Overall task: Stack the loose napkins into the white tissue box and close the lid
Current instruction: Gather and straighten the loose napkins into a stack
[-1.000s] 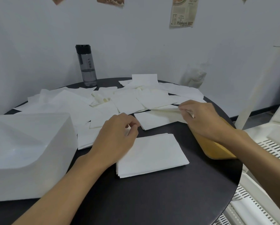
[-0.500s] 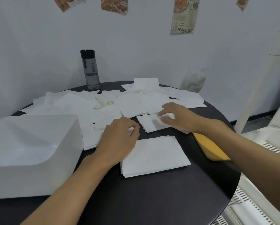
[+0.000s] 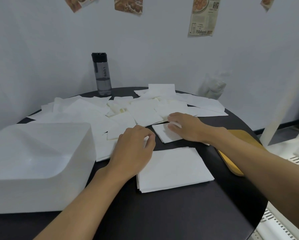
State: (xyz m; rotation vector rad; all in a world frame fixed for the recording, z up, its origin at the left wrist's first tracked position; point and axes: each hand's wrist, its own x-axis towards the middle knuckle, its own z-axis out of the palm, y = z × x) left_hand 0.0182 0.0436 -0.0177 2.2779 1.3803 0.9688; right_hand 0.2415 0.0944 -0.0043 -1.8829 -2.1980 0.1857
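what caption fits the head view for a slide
Right hand presses a loose napkin; left hand rests by the napkin stack.

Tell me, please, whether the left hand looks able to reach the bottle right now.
Probably yes: only flat napkins lie between the left hand and the bottle, nothing upright, though it stands far back.

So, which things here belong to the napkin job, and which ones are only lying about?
For the job: white tissue box, stack of napkins, loose napkins, wooden board (perhaps the lid).
Only lying about: water bottle, clippings on the wall, white rack beside the table.
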